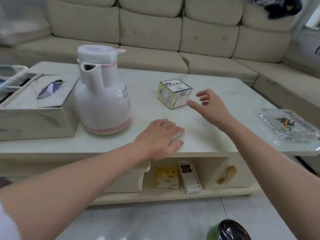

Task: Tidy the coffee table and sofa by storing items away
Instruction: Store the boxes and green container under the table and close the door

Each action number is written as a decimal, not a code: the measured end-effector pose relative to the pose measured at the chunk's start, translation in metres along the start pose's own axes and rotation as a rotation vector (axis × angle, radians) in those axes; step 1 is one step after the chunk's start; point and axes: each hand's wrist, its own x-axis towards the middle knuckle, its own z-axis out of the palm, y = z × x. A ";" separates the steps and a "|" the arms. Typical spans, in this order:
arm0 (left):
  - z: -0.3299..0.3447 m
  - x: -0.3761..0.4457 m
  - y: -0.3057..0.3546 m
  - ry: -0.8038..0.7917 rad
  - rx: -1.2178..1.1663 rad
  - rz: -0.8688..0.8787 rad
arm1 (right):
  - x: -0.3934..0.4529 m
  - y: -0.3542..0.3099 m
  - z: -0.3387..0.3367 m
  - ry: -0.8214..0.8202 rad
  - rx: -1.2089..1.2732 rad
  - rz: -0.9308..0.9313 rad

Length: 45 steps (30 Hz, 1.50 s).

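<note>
A small yellow-and-white medicine box [174, 94] stands on the pale coffee table [216, 135], right of centre. My right hand [210, 104] hovers just right of the box with its fingers spread, the thumb tip close to the box's lower corner, holding nothing. My left hand [161, 137] lies flat, palm down, on the table's front edge, empty. A white jug with a pink base band [102, 94] stands left of the box. The beige sofa [155, 32] runs behind the table.
A tissue box [36, 104] sits at the table's left, a glass ashtray [289, 125] at its right edge. The open shelf under the table holds a yellow box [166, 175] and a white box [189, 177]. Dark clothing [282, 7] lies on the sofa's back right. A green-black bin [228, 230] stands on the floor.
</note>
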 end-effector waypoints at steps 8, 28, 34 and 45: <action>-0.006 0.002 -0.005 0.077 -0.116 0.012 | 0.091 -0.003 0.071 -0.077 -0.287 0.041; -0.012 -0.004 -0.003 0.057 -0.161 -0.062 | -0.223 0.155 0.039 0.135 -0.106 -0.226; -0.003 -0.001 -0.006 0.065 -0.135 -0.027 | -0.168 0.193 0.096 -0.027 -0.300 0.222; 0.002 0.001 -0.009 -0.024 -0.014 0.096 | -0.170 0.199 0.115 0.024 -0.285 0.286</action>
